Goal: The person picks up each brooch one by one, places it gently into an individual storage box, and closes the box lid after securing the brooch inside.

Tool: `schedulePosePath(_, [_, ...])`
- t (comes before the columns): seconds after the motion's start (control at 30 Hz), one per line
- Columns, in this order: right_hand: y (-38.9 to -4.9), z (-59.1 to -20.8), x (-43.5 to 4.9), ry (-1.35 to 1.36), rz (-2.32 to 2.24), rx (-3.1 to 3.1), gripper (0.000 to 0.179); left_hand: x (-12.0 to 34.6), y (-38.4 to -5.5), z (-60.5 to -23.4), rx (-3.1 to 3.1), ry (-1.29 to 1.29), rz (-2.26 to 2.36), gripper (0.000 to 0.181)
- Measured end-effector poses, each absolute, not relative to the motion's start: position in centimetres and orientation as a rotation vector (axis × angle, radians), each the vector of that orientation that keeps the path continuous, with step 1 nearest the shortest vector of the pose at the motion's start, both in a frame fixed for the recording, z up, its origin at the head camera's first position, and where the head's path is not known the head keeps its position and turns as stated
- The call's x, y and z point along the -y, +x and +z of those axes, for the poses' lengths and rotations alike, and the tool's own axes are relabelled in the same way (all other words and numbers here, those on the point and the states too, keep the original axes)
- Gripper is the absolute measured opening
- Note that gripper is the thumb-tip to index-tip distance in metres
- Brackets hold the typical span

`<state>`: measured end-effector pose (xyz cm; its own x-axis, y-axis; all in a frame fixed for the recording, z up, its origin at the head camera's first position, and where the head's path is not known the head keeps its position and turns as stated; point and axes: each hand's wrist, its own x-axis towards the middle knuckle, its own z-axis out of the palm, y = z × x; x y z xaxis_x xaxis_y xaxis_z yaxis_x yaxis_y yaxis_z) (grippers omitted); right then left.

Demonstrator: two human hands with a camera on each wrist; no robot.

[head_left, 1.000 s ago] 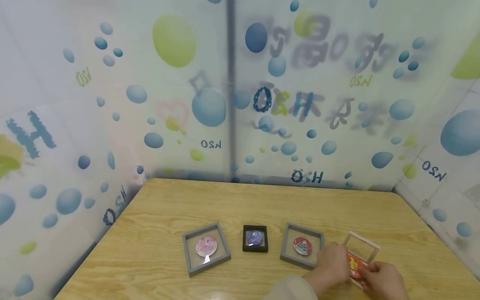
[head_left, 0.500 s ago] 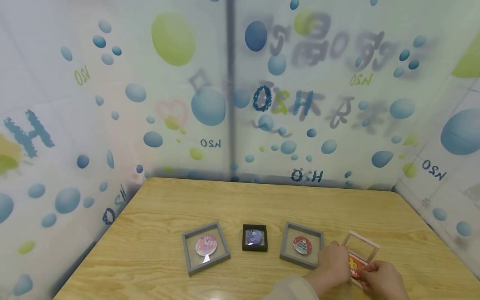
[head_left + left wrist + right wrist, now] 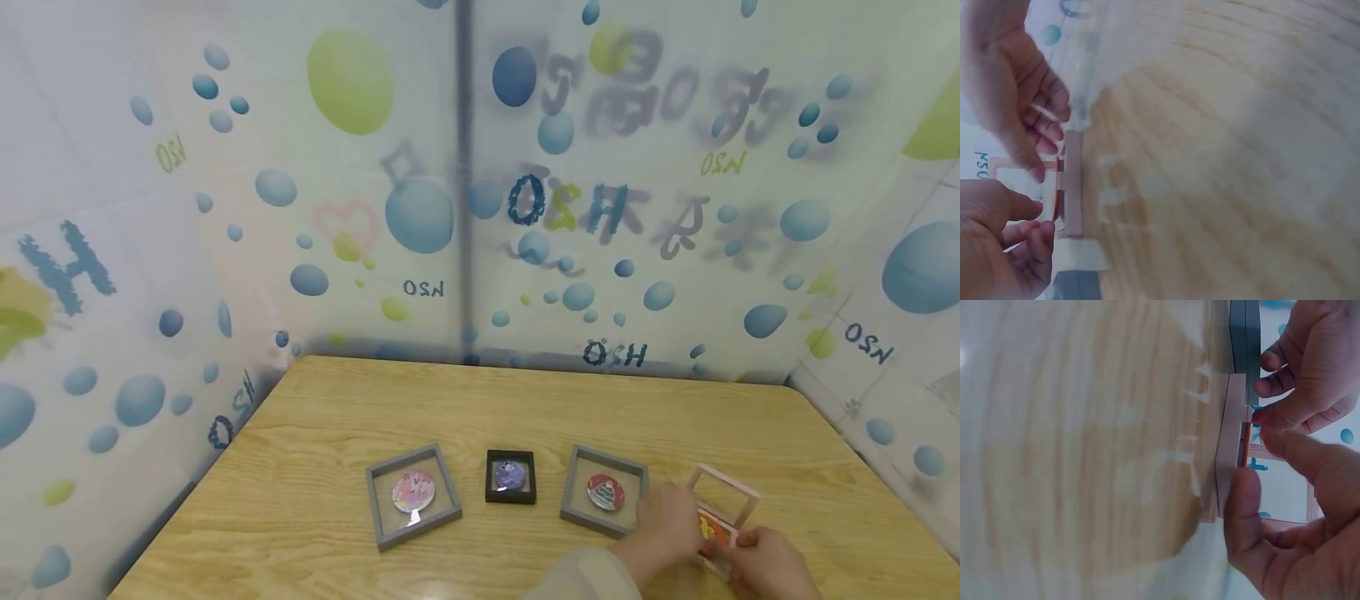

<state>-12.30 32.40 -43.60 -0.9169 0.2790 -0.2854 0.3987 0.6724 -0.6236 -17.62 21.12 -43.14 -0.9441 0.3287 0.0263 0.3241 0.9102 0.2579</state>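
Observation:
A small pink display frame (image 3: 724, 493) stands unfolded at the table's right, one half raised like a lid. Over its lower half lies a red card (image 3: 712, 528) with a yellow picture, seen edge-on in the right wrist view. My right hand (image 3: 772, 562) pinches the near right corner of this card between thumb and finger. My left hand (image 3: 667, 523) is at the opposite side; its thumb (image 3: 1275, 417) touches near the card's end, by the frame's rim. The other left fingers are curled, and I cannot tell whether they grip anything.
Left of my hands a grey display frame (image 3: 567, 493) holds a round tree badge (image 3: 605, 492). Beyond it lie a black frame (image 3: 487, 477) with a purple badge and another grey frame (image 3: 372, 521) with a pink badge. Bubble-patterned curtains (image 3: 420, 325) border the wooden table (image 3: 315, 467).
The fingers of my right hand have shifted slightly over the card's near corner, covering more of it. My left hand and the frames have barely moved.

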Motion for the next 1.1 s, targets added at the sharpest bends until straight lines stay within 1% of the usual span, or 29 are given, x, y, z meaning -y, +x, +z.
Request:
schedulePosePath(0.07, [-12.3, -43.7, -32.3, 0.551, -1.022, -2.686, 0.076, -21.0, -17.8, -42.8, -3.061, 0.486, 0.472, 0.022])
schedulePosePath(0.1, [-12.3, -43.8, -32.3, 0.536, -0.999, -2.677, 0.077, -20.9, -17.9, -42.6, -3.062, 0.479, 0.519, 0.025])
schedulePosePath(0.13, [-12.4, -43.9, -32.3, 0.521, -0.985, -2.669, 0.079, -20.8, -18.1, -42.3, -3.052, 0.481, 0.562, 0.032])
schedulePosePath(0.23, [-12.5, -44.3, -32.3, 0.452, -0.945, -2.698, 0.062, -20.3, -18.3, -41.6, -2.993, 0.549, 0.657, 0.065])
schedulePosePath(0.3, [-12.6, -44.5, -32.3, 0.429, -0.95, -2.705, 0.053, -19.9, -18.4, -41.2, -2.932, 0.609, 0.658, 0.079])
schedulePosePath(0.37, [-12.7, -44.6, -32.3, 0.429, -0.95, -2.702, 0.051, -19.6, -18.6, -40.9, -2.866, 0.659, 0.649, 0.084])
schedulePosePath(0.43, [-12.7, -44.7, -32.4, 0.434, -0.957, -2.689, 0.056, -19.3, -18.7, -40.7, -2.819, 0.691, 0.637, 0.083])
schedulePosePath(0.6, [-12.6, -44.7, -32.4, 0.422, -0.986, -2.689, 0.051, -18.7, -18.7, -40.3, -2.726, 0.828, 0.681, 0.073])
schedulePosePath(0.67, [-12.6, -44.6, -32.5, 0.401, -1.012, -2.688, 0.043, -18.6, -18.7, -40.1, -2.704, 0.906, 0.68, 0.068])
schedulePosePath(0.77, [-12.5, -44.6, -32.6, 0.349, -1.039, -2.677, 0.039, -18.4, -18.7, -39.9, -2.703, 1.003, 0.643, 0.058])
schedulePosePath(0.83, [-12.5, -44.6, -32.5, 0.357, -1.044, -2.673, 0.032, -18.3, -18.7, -39.7, -2.709, 1.027, 0.617, 0.051])
schedulePosePath(0.9, [-12.5, -44.5, -32.5, 0.365, -1.018, -2.684, 0.034, -18.2, -18.7, -39.7, -2.723, 1.049, 0.578, 0.042])
schedulePosePath(1.03, [-12.4, -44.4, -32.6, 0.396, -0.949, -2.702, 0.058, -17.9, -18.5, -39.7, -2.738, 1.056, 0.526, 0.024])
schedulePosePath(1.1, [-12.3, -44.5, -32.6, 0.396, -0.934, -2.712, 0.061, -17.8, -18.3, -39.8, -2.741, 1.05, 0.512, 0.018])
